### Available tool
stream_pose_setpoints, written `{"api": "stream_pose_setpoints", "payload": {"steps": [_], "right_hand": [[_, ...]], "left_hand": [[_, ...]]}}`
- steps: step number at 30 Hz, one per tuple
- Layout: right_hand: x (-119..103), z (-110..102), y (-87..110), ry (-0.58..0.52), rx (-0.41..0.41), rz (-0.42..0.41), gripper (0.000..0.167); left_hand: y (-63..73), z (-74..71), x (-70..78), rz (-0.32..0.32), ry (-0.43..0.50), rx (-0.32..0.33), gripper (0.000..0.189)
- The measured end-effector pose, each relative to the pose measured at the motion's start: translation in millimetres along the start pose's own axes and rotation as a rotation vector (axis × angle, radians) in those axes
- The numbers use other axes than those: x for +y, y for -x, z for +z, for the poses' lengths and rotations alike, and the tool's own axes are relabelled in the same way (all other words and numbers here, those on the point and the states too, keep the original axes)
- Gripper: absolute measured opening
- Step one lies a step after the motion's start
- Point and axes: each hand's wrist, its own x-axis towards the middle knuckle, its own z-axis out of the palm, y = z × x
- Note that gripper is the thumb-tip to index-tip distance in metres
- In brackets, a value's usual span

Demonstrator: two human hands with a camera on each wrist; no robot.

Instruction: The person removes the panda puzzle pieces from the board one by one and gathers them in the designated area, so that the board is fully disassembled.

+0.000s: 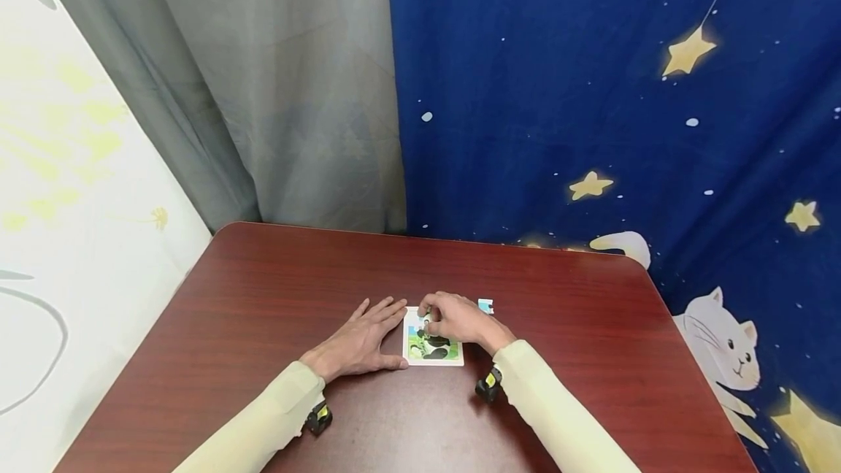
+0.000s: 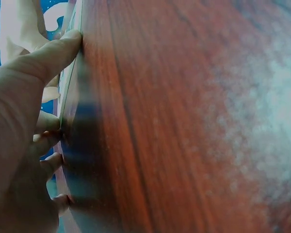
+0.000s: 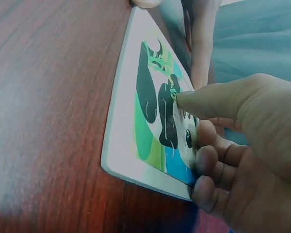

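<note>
A small white-framed panda jigsaw puzzle (image 1: 434,363) lies flat on the table, its panda picture showing green and blue around the animal. My left hand (image 1: 358,338) is spread on the tabletop at the puzzle's left side, with the thumb and fingertips right at the frame's edge. My right hand (image 1: 460,320) arches over the upper part of the puzzle. In the right wrist view, its thumb and curled fingertips pinch across the panda-head puzzle piece (image 3: 188,138), partly covering it. A loose blue-and-white puzzle piece (image 1: 485,306) lies just beyond the right hand.
The dark red wooden table (image 1: 263,276) has rounded far corners. Behind it hang a grey curtain (image 1: 296,93) and a blue curtain (image 1: 525,93) with stars and a white cat. A pale patterned cloth (image 1: 85,203) hangs at the left. Each wrist wears a small black camera.
</note>
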Motion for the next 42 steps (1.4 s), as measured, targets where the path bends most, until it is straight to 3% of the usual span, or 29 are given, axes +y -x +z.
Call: {"api": "stream_pose_setpoints", "payload": {"steps": [5, 14, 19, 28, 35, 42], "right_hand": [[1.2, -0.1, 0.0, -0.093, -0.011, 0.016, 0.022], [2.7, 1.3, 3.0, -0.069, 0.088, 0.008, 0.022], [3.9, 1.7, 4.6, -0.057, 0.104, 0.0, 0.022], [6.5, 5.6, 9.5, -0.127, 0.137, 0.009, 0.039], [7.8, 7.7, 12.0, -0.063, 0.105, -0.002, 0.01], [6.8, 7.5, 12.0, -0.014, 0.11, -0.028, 0.007]], "left_hand": [[0.9, 1.1, 0.6, -0.002, 0.008, 0.001, 0.099], [-3.3, -3.3, 0.2, 0.012, 0.005, 0.008, 0.098], [-3.7, -2.9, 0.0, 0.012, 0.015, 0.01, 0.098], [-0.5, -2.3, 0.9, -0.001, 0.011, 0.004, 0.099], [1.1, -0.1, -0.1, 0.005, 0.015, 0.002, 0.099], [0.6, 0.6, -0.1, 0.006, 0.01, 0.004, 0.099]]}}
